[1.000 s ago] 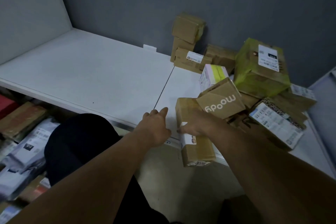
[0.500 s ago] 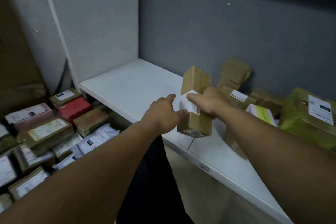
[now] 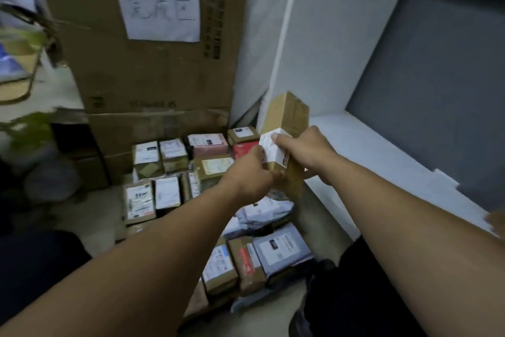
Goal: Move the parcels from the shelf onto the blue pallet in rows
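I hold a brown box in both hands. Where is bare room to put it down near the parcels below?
Bare: the floor left of the labelled parcels, and a strip between the grey mailers and the white shelf, whose top is also bare. The parcels lie packed edge to edge; the left forearm hides the middle.

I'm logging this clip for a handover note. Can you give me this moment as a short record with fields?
held: brown box with a white label, tilted, off the shelf
left hand: grip on the box's lower part
right hand: grip at the label
parcels: laid in rows below the hands
shelf: white, to the right
behind: big carton with a paper sign
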